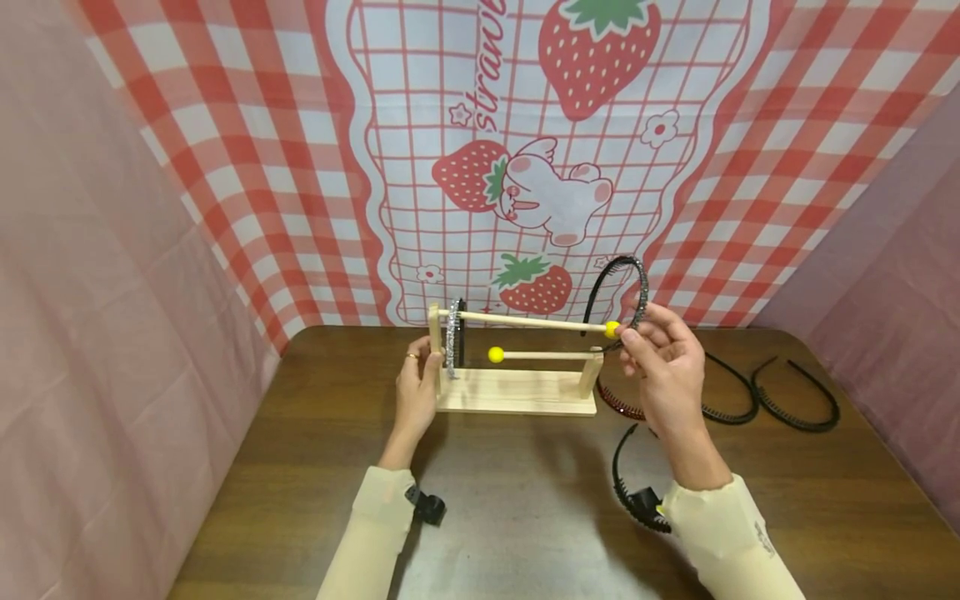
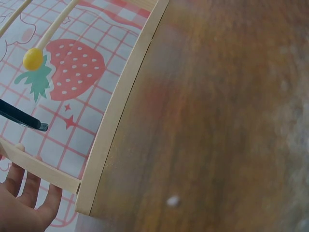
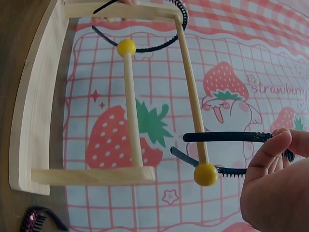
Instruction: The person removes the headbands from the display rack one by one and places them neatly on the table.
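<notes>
My left hand (image 1: 416, 392) grips the left post of a pale wooden rack (image 1: 517, 393) on the table. A silver glittery headband (image 1: 452, 337) hangs on the rack's upper rod (image 1: 525, 321) near that post, with a dark band beside it. The right hand (image 1: 671, 379) pinches a black toothed headband (image 1: 641, 279) with sparkly stones, beside the yellow ball (image 1: 612, 329) at the rod's free end. In the right wrist view, the headband's two arms (image 3: 222, 137) lie on either side of the rod. A second yellow ball (image 1: 496, 355) tips the lower rod.
Two black headbands (image 1: 798, 427) lie at the table's right, and a dark red one (image 1: 621, 407) lies behind the right hand. Another black headband (image 1: 621, 483) is by the right forearm. A strawberry-print cloth (image 1: 525, 108) hangs behind the wooden table (image 1: 300, 467).
</notes>
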The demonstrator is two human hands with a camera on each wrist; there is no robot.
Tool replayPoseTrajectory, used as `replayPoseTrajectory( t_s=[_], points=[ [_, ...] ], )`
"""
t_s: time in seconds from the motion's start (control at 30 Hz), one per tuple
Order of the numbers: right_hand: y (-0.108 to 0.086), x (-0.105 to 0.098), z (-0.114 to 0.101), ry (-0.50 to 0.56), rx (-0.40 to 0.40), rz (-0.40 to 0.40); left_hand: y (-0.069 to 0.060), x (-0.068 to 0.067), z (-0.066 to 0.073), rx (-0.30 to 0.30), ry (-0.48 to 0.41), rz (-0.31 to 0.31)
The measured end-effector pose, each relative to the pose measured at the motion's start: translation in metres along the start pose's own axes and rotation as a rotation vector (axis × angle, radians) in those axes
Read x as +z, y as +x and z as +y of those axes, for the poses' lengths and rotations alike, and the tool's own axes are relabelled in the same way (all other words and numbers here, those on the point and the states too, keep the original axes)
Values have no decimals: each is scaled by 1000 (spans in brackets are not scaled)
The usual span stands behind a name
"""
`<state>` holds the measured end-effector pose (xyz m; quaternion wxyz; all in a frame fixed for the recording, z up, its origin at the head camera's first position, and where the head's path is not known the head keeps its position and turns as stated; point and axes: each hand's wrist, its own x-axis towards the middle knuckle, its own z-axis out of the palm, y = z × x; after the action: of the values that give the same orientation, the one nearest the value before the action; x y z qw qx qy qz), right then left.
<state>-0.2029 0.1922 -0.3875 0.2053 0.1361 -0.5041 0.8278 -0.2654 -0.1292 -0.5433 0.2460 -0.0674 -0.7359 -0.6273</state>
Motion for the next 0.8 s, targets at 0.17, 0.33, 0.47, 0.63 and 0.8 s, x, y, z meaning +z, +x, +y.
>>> replayPoseTrajectory(
  t_s=[0.17, 0.33, 0.47, 0.63, 0.8],
  points=[
    [1, -7, -5, -17, -15, 2, -3, -3, 18, 4, -26, -17],
    [2, -14, -11, -24, -19, 1, -4, -3, 24, -5, -22, -11],
    [1, -20, -14, -32, -14, 11, -4, -3, 31, -45, -6, -24],
    [-2, -30, -18, -20, -18, 29, -4, -3, 29, -42, -2, -24],
    [-5, -40, -24, 45, -19, 38, -4, -3, 31, -54, -3, -31]
  ],
)
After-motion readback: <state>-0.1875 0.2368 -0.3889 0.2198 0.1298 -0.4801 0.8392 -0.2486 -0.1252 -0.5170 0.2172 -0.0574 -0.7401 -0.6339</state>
